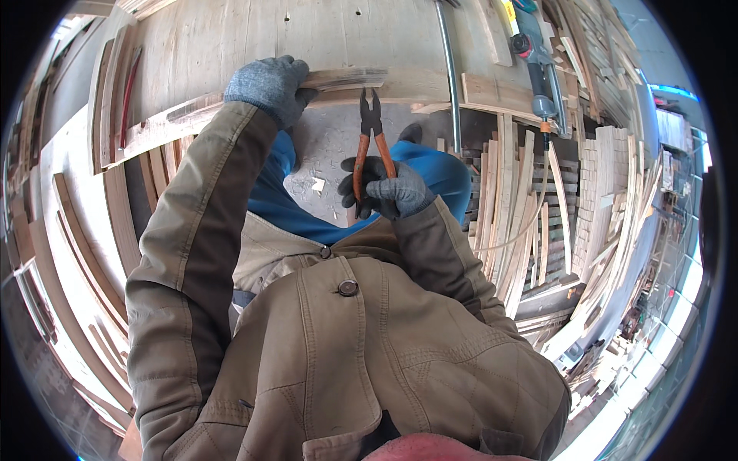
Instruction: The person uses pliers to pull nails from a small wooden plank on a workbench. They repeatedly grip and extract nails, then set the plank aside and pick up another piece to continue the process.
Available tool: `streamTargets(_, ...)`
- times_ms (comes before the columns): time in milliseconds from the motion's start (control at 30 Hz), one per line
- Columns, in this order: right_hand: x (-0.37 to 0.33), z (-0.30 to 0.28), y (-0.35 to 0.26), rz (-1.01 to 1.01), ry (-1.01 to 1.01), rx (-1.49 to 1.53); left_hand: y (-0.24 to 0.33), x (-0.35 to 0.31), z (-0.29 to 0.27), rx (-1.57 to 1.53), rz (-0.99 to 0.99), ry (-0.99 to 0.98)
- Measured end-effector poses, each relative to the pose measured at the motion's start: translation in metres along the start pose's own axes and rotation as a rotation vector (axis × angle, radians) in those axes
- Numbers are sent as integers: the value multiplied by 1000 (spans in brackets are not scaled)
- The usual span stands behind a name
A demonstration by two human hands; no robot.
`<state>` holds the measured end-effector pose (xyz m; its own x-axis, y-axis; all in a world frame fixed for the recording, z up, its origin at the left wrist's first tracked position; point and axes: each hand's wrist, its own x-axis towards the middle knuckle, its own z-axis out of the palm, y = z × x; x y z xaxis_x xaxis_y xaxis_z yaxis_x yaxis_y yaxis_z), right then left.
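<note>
In my gloved right hand [392, 190] is a pair of pliers [370, 127] with orange handles, its dark jaws pointing away from me and slightly parted. The jaw tips come close to the front edge of the wooden workbench [223, 38]. My gloved left hand [273, 88] is closed over the left end of a short wooden strip [346, 78], which lies along that edge. The strip looks rough and darkened on top. Part of it is hidden under my fingers.
A metal bar [448, 61] crosses the bench edge on the right. Beyond it lies a grey power tool [538, 65] with a hose. Stacked wooden strips [511, 192] stand at the right, with more boards [84, 253] at the left. Scraps litter the floor [319, 161].
</note>
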<state>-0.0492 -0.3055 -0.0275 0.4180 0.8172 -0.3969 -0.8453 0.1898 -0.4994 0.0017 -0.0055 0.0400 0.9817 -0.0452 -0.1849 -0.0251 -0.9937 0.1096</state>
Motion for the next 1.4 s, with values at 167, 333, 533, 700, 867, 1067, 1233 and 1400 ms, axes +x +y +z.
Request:
streamTargets(167, -19, -7, 12, 35, 65, -59, 3, 0, -9, 12, -27, -47)
streamTargets(333, -29, -5, 18, 24, 83, -96, 1, -2, -7, 2, 5, 15)
streamTargets(533, -37, 0, 20, 2, 93, -179, -9, 8, -11, -119, 8, -51)
streamTargets(700, -53, 1, 28, 0, 154, -200, -10, 5, -4, -182, 79, 29)
streamTargets(867, -58, 4, 30, -14, 194, -206, -13, 4, -4, -110, 137, 74)
streamTargets(1067, -54, 0, 30, 10, 210, -215, 2, -7, -6, 71, 102, 11)
streamTargets(1233, -51, -5, 36, 10, 212, -181, 4, -9, 0, 64, 67, -20)
streamTargets(1400, -51, -4, 27, 29, 263, -215, -3, -12, 14, -42, 67, 59)
